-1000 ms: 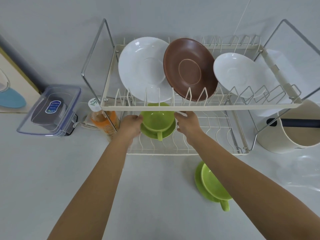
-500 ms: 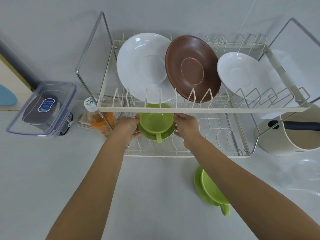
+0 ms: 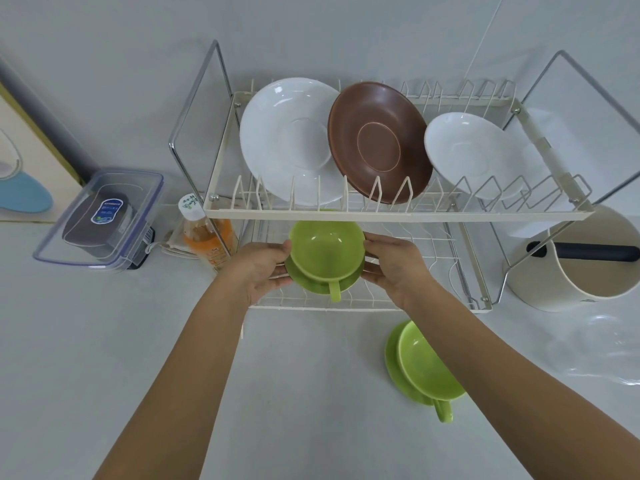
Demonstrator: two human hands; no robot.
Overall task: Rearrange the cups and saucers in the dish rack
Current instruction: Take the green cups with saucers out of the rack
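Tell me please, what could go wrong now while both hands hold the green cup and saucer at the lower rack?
The green cup sits loose on its saucer, so it may slide off if tilted. The upper shelf rail is just above; lifting could knock the cup. The right forearm passes over the second green cup and might bump it.

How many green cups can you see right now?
2. One green cup sits on its saucer at the lower tier of the dish rack, held between both hands. The other green cup sits on a saucer on the counter, partly behind the right forearm.
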